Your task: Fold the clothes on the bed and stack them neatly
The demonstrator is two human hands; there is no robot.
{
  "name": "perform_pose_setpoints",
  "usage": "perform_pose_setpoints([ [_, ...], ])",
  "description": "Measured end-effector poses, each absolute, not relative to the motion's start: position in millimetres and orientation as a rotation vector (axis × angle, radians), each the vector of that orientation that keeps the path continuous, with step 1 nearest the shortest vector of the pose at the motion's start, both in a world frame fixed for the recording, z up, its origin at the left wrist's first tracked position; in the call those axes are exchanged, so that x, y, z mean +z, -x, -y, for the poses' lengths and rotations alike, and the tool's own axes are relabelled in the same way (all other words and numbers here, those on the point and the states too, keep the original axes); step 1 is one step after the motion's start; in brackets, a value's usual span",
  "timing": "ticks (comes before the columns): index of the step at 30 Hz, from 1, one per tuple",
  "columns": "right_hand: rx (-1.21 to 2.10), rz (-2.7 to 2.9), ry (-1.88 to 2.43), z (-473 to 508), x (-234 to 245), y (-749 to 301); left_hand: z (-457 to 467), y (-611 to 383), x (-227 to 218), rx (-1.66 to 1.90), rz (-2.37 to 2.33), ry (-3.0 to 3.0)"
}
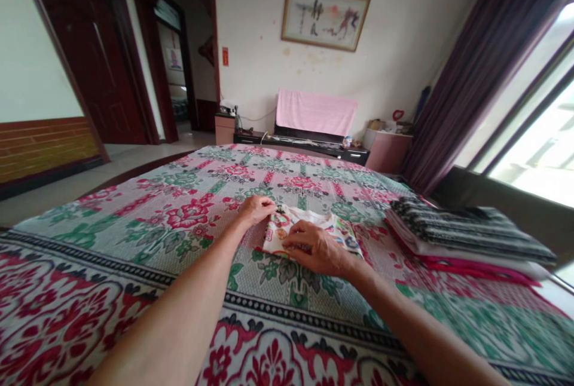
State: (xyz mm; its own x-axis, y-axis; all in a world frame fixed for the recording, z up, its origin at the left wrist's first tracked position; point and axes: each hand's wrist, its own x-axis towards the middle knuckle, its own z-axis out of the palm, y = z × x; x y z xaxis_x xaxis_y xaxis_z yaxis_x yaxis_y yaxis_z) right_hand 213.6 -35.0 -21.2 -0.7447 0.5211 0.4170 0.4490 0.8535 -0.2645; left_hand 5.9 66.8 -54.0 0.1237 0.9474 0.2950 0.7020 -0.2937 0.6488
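A small white shirt (pixel 337 229) with a colourful print lies folded into a compact rectangle on the flowered bedspread (pixel 188 213). Its neckline faces the far side. My left hand (pixel 258 210) pinches the far left corner of the shirt between thumb and fingers. Across the middle of the shirt rests my right hand (pixel 316 247), its fingers slightly bent and apart on the cloth, holding nothing. Part of the print is hidden under that hand.
To the right is a stack of folded cloths (pixel 466 236), black-and-white on top, pink below. Beyond the bed stands a low black cabinet (pixel 309 146) with a pink cloth (pixel 316 111) above it. A purple curtain (pixel 475 63) hangs beside the window.
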Motion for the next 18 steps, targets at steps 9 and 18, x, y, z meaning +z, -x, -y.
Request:
perform_pose_setpoints([
  [9,0.15,2.625,0.628,37.9,-25.4,-199.3,-65.4,-8.2,-51.6,0.885,-1.644,-2.189],
  [18,0.17,2.595,0.611,31.7,-34.7,-202.3,-62.8,-12.5,-53.5,0.99,-1.726,-2.139],
])
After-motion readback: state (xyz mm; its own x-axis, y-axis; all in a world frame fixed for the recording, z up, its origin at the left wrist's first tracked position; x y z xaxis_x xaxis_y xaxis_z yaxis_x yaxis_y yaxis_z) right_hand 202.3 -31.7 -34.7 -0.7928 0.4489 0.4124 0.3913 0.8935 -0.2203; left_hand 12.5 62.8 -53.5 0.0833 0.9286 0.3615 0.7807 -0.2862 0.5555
